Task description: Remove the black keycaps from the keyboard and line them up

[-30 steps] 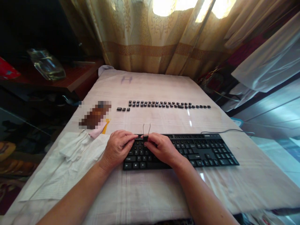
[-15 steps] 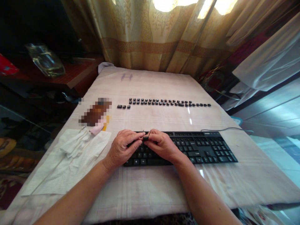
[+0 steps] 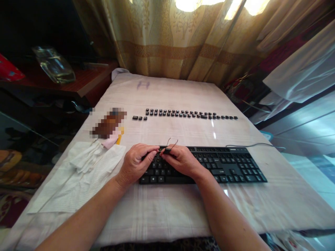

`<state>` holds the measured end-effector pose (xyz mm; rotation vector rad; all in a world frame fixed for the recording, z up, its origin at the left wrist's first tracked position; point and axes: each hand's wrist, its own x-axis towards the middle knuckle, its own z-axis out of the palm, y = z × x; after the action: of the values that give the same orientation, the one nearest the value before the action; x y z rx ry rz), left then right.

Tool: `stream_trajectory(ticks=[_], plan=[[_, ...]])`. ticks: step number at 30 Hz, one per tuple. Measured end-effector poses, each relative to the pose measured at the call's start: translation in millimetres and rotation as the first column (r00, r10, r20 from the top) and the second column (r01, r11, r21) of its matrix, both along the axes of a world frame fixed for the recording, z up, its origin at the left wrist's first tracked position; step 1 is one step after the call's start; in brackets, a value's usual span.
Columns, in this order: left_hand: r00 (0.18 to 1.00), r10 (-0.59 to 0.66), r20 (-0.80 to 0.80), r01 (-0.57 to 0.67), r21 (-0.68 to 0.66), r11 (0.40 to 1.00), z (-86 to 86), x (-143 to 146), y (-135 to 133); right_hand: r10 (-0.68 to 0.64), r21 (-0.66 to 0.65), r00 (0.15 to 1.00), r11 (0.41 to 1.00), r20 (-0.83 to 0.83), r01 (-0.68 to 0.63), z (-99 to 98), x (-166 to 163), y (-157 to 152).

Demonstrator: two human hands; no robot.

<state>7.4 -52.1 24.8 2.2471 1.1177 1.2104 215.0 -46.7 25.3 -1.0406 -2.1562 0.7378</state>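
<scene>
A black keyboard point(image 3: 230, 166) lies across the cloth-covered table point(image 3: 167, 205) in front of me. Both my hands rest over its left end. My right hand point(image 3: 181, 161) pinches a small wire keycap puller point(image 3: 170, 146), whose thin loops stick up and lean to the right. My left hand point(image 3: 136, 163) is closed, its fingertips meeting the puller's black base beside my right fingers. Farther back, a long row of loose black keycaps point(image 3: 191, 114) lies on the cloth, with three more keycaps point(image 3: 139, 118) apart at its left.
White gloves point(image 3: 85, 156) lie on a white cloth point(image 3: 73, 181) at the left, next to a blurred brown item point(image 3: 108, 126) and a pink and yellow thing. The keyboard's cable point(image 3: 251, 145) runs off right. A wooden shelf point(image 3: 86, 82) and curtains point(image 3: 170, 38) stand behind.
The puller's wire loops, upright a second ago, dipped low between my fingers and now lean to the right. My hands shifted only slightly on the keyboard's left end.
</scene>
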Motion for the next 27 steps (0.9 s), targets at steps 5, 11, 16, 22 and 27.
stream_trajectory(ticks=[5, 11, 16, 22, 27], plan=[[0.988, 0.099, -0.122, -0.099, 0.001, 0.995, -12.8, -6.8, 7.9, 0.006, 0.055, 1.0, 0.998, 0.004, -0.006, 0.6, 3.7, -2.5], [0.962, 0.092, -0.259, -0.109, -0.053, 0.993, -28.2, -10.1, 13.8, 0.021, 0.081, 1.0, 0.997, -0.002, -0.021, -1.4, 4.4, -3.7], [0.959, 0.094, -0.269, -0.115, -0.064, 0.991, -29.2, -9.9, 14.4, 0.029, 0.091, 1.0, 0.995, -0.011, -0.028, -2.5, 4.7, -3.3], [0.96, 0.091, -0.266, -0.115, -0.075, 0.991, -30.2, -10.0, 15.3, 0.02, 0.094, 0.999, 0.995, -0.039, -0.017, -3.0, 4.4, -2.5], [0.961, 0.093, -0.259, -0.114, -0.067, 0.991, -31.1, -10.3, 15.9, 0.0, 0.032, 0.997, 0.999, -0.079, 0.003, -1.8, 5.8, -2.5]])
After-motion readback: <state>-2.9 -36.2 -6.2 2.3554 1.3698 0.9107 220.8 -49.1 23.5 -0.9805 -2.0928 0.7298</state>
